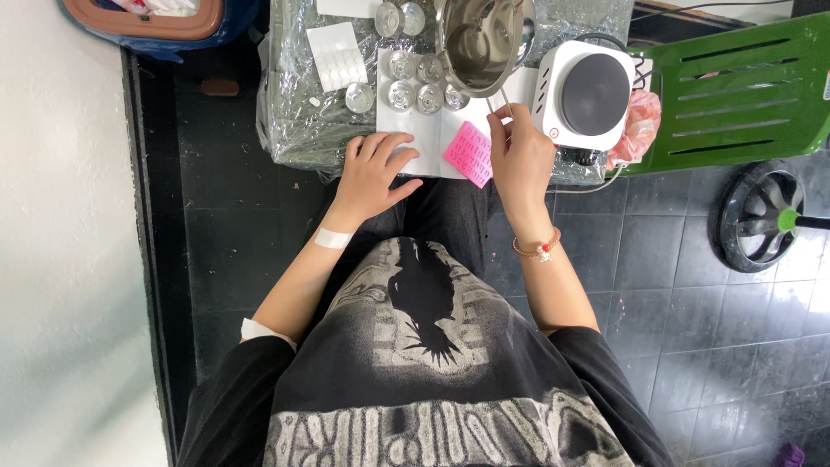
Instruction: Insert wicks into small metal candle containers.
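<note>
Stainless steel forms the small pouring pot (478, 43), which is held tilted above a group of small clear glass cups (417, 82) set in rows on a white sheet (424, 143). The pot's thin wire handle (500, 105) is pinched between the fingers of the right hand (521, 156), which is closed on it. The left hand (373, 173) is laid flat and relaxed on the near edge of the white sheet, fingers spread, with nothing gripped.

The step in hand is judged to be a pour from the pot into the cups; whether liquid is flowing cannot be told. A steady tilt and careful alignment of the pot's lip over a single cup would be required, since the cups stand close together.

The counter (294, 121) is covered with crinkled transparent plastic film. A pink rectangular mould (469, 153) with a studded surface is seen just beside the right hand. A white electric hotplate (584, 93) with a dark round disc stands to the right of the pot. A white sheet of round stickers (338, 56) lies to the left of the cups.
</note>
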